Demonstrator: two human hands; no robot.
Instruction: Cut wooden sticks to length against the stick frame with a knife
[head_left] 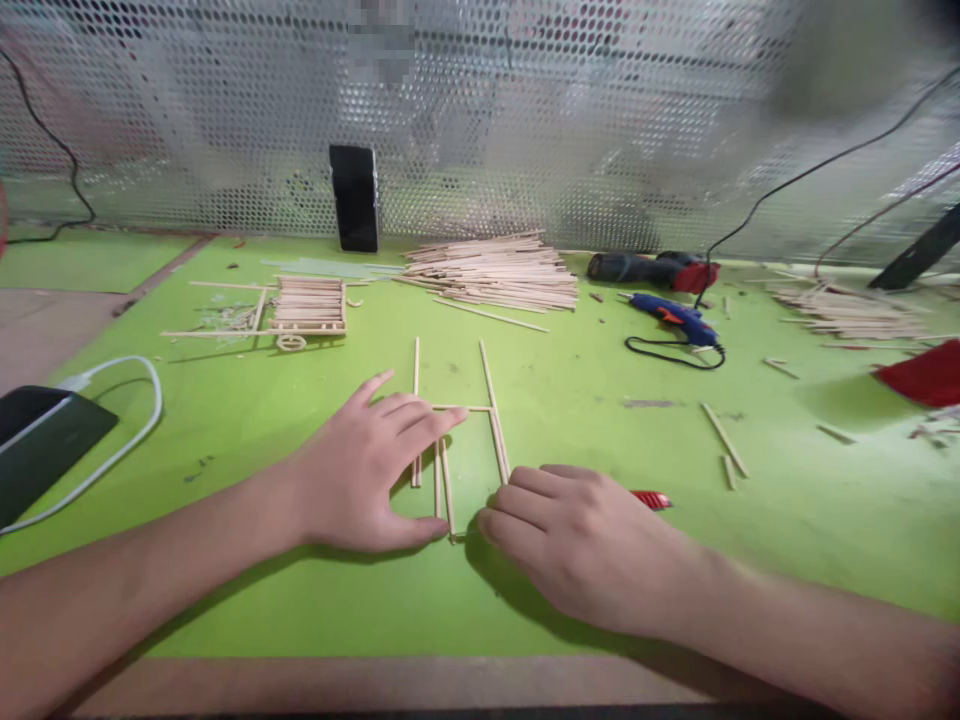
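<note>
My left hand (382,455) lies spread over thin wooden sticks on the green table. Its index finger reaches across the crosspiece (480,408), and its thumb is at the lower end of a short stick (448,480). To its right stands a long slanting stick (487,375), doubled by another lower down; a further upright stick (416,365) is partly under the fingers. My right hand (570,540) is closed, with a red utility knife (651,499) emerging past its little-finger side. A thin glint shows by its fingertips near the short stick's end. The thumb and most of the knife are hidden.
A small stick-built cart (311,305) stands back left. A phone (355,198) leans on the perforated metal screen (465,130). Behind my hands lies a stick pile (495,272), with a blue glue gun (675,318) to its right. A cabled black device (45,440) sits left.
</note>
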